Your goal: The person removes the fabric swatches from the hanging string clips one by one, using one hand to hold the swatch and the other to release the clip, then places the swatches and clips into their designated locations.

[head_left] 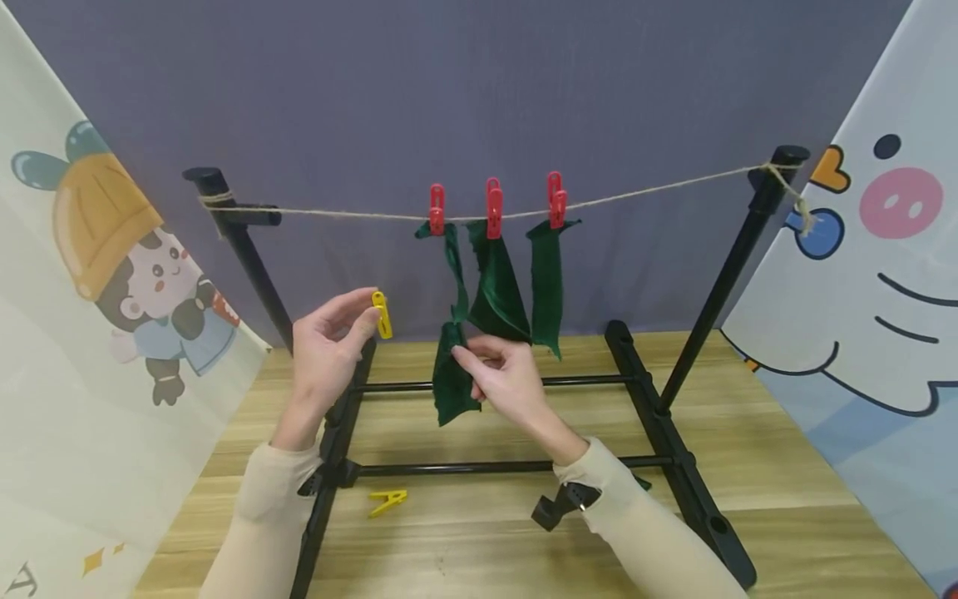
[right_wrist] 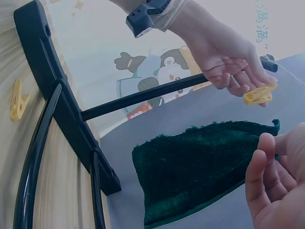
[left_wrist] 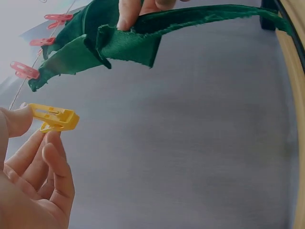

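Note:
My left hand [head_left: 325, 353] pinches a yellow clothespin [head_left: 382, 314] between thumb and fingertips, left of the hanging cloths and below the line. In the left wrist view this clothespin [left_wrist: 56, 117] points toward the right. My right hand [head_left: 509, 378] holds a dark green cloth piece [head_left: 452, 383] by its upper part, and its lower end hangs free. Fuzzy cut edges show on this cloth [right_wrist: 200, 167] in the right wrist view. Just above, three red clothespins [head_left: 495, 208] fasten green cloth strips [head_left: 547, 283] to a twine line [head_left: 636, 193]. The held piece overlaps the leftmost strip in the head view.
The twine runs between two black posts [head_left: 718, 299] of a frame with black crossbars [head_left: 479, 468] on a wooden table [head_left: 479, 541]. Another yellow clothespin [head_left: 387, 502] lies in front. A bit of green cloth [head_left: 642, 482] shows beside the right sleeve. A grey-purple backdrop [head_left: 359, 108] stands behind.

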A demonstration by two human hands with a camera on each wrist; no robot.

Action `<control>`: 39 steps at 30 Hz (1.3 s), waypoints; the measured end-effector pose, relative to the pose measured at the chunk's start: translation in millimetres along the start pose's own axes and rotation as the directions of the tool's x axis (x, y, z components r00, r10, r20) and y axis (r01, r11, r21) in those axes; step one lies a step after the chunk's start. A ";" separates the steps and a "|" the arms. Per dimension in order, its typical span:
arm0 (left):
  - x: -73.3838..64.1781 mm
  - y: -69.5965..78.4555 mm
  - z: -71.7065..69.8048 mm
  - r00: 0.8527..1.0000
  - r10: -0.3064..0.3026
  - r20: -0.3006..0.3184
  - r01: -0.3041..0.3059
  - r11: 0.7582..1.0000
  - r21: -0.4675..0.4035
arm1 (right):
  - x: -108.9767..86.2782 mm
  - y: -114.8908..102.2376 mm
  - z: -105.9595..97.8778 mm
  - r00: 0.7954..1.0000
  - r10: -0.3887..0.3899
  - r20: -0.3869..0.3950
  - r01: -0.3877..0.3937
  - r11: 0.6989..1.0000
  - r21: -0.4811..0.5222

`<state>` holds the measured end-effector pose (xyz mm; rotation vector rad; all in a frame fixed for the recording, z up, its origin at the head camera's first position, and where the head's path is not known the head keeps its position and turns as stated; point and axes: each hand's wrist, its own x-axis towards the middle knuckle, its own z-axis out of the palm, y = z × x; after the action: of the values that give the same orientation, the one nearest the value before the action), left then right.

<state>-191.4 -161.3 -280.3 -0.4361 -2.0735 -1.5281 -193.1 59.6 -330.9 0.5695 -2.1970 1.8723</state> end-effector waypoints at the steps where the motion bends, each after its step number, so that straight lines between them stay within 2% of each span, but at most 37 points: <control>1: -1.8 -0.3 -0.1 1.000 -0.015 0.009 0.015 1.000 0.008 | -0.3 1.0 -0.7 1.000 -0.003 0.001 0.003 1.000 0.000; 4: -6.9 -4.3 0.0 0.998 -0.035 0.043 0.035 0.999 0.014 | -1.9 3.5 -2.9 1.000 -0.006 0.006 0.006 1.000 0.004; 12: -19.0 -20.0 2.4 0.994 -0.036 0.108 0.033 0.999 0.024 | -7.6 9.3 -8.8 1.000 -0.009 -0.015 0.008 0.999 -0.032; 23: -30.8 -38.5 6.2 0.980 -0.127 0.155 0.127 0.992 0.013 | -15.0 17.3 -12.5 0.999 0.046 -0.011 -0.046 0.999 -0.005; 29: -39.2 -50.1 8.9 0.964 -0.169 0.205 0.168 0.986 0.020 | -18.5 23.1 -16.9 0.999 0.049 -0.011 -0.049 0.999 0.005; 39: -55.3 -65.1 8.7 0.955 -0.217 0.203 0.220 0.975 0.009 | -27.6 31.6 -21.8 0.997 0.073 -0.010 -0.073 0.997 -0.005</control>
<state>-183.7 -170.6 -365.3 -0.3914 -2.3355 -1.6861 -183.2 89.3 -366.3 0.4843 -2.2449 1.9005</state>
